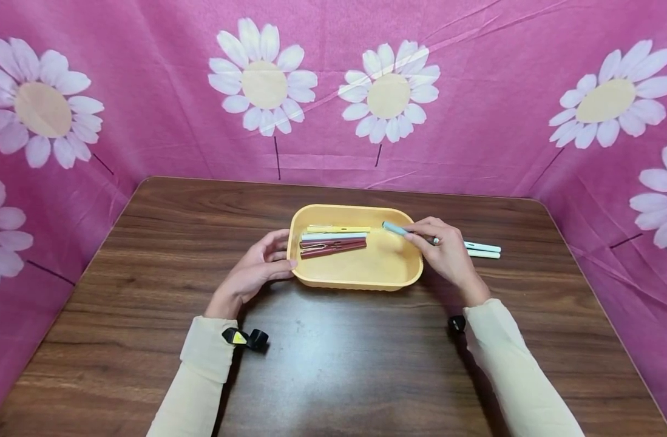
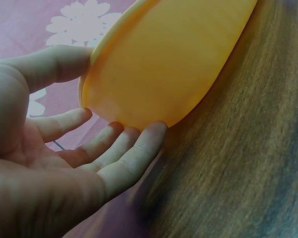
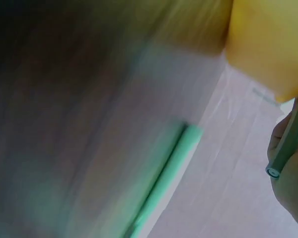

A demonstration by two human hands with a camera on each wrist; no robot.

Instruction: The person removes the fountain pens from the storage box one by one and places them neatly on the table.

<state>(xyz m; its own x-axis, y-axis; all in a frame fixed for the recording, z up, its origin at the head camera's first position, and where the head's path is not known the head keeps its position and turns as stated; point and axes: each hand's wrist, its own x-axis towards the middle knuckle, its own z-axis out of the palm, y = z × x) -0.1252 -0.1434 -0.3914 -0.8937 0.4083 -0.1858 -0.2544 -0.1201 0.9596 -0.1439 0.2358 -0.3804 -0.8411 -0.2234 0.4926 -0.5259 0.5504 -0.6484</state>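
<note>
Pen (image 1: pixel 393 228), teal, pinched in the fingers of the right hand (image 1: pixel 445 249) at the tray's (image 1: pixel 385 267) right end. Its forward end points left from the grip — over the tray floor — and its long axis runs roughly along the tray's length, slightly aslant. Farther left, inner pens (image 1: pixel 333 246) lie nearly lengthwise. The left hand (image 1: pixel 259 267), farther from the pen, holds the opposite end, fingertips on the outer wall. Two pale pens (image 1: pixel 486 255) lie on the table (image 1: pixel 333 352) beyond the right hand.
</note>
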